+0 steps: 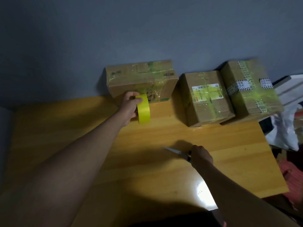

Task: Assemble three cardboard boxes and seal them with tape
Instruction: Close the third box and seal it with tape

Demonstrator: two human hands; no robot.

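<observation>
Setting: grey wall; wooden table, dimly lit, glare patch near its front edge.

Boxes: three, taped shut, along the back edge; left box, middle box, right box at the back right corner.

Left hand: fingers curled round the tape roll, just before the left box.

Right hand: grips scissors mid-table, blades apparently together.

Risks, judged: blade tip could scratch the table or catch the forearm; roll could slip.

Unclear: scissor handles hidden under the fingers; label print illegible; clutter past the right edge indistinct.
</observation>
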